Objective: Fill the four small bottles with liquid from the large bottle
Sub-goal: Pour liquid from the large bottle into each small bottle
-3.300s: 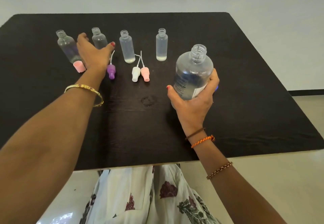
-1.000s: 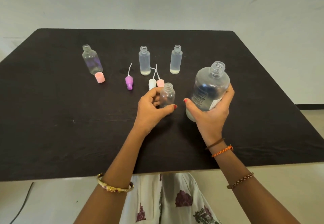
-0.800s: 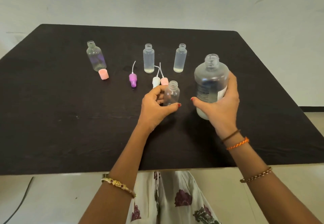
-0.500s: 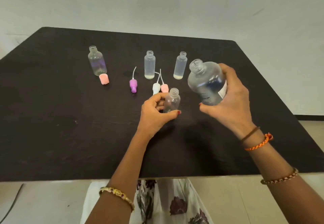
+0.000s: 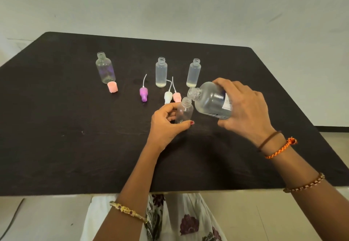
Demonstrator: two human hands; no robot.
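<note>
Near the middle of the dark table [image 5: 56, 146], the left hand [image 5: 166, 125] steadies a small clear bottle [image 5: 184, 112] that stands upright on the surface, thumb curled across its near side and fingers curled round its far side. It looks empty. The right hand [image 5: 245, 108] grips the large bottle [image 5: 211, 101] by its body, fingers wrapped over the top and thumb underneath, tipped steeply so that its open mouth sits just above and beside the small bottle's open neck. No stream is visible between the two mouths.

The chief risk appears to be a miss. The large mouth is wider than the small neck and seems offset slightly to the far right of it, so liquid released now would likely run down the outside of the small bottle and over the left thumb. A sudden further tilt could send a gulp that overflows the narrow neck.

A wet, light bottle could also slip or tip in the left hand's loose hold, and the white spray cap [image 5: 168, 97] and pink spray cap [image 5: 177, 97] lying just behind it would be wetted.

Farther back stand three more open bottles: the left rounded bottle [image 5: 105, 69], the middle slim bottle [image 5: 161, 72] and the right slim bottle [image 5: 193, 73], the two slim ones showing only a little liquid at the bottom. A pink cap [image 5: 112, 87] and a purple spray cap [image 5: 143, 93] lie nearby, well clear of any spill.
</note>
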